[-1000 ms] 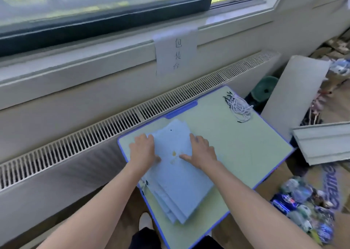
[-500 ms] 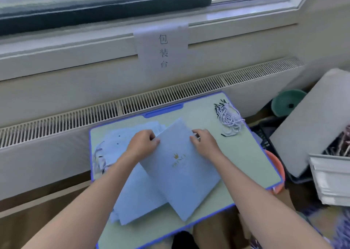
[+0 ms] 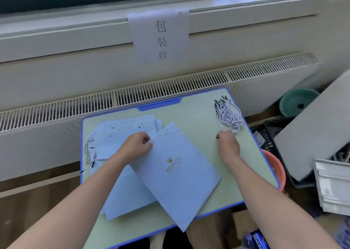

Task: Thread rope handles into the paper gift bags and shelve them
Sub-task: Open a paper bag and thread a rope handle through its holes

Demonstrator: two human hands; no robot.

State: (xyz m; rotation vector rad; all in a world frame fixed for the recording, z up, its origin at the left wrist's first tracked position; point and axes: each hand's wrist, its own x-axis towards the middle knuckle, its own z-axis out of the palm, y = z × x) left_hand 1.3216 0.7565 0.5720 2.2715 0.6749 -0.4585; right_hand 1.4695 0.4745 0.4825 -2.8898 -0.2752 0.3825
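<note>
— Head view, and the top gift bag (image 3: 176, 174) is lying flat and skewed on the green table (image 3: 200, 116), one corner hanging off the near edge. Gold crown on it, gold lettering reads "PRINCE".

— Who's got it?

— Left hand (image 3: 135, 146), fingers curled, pinching the bag's top-left corner by the punched border. Tucked under the bag and fanned out to its left sits the stack of bags (image 3: 121, 133), same pale blue, small holes along the top.

— And the other hand?

— Right hand (image 3: 228, 145) is to the bag's right, fingers curled in, a dark rope tip poking out at the knuckles. Just beyond it, up and right of the bag, the rope bundle (image 3: 229, 116), white-and-grey twist with black tips.

— Anything loose?

— One threaded rope (image 3: 89, 150) trails off the stack's left side. Past the bag, on the wall, a paper sign (image 3: 161, 38) reads "包装台".
</note>
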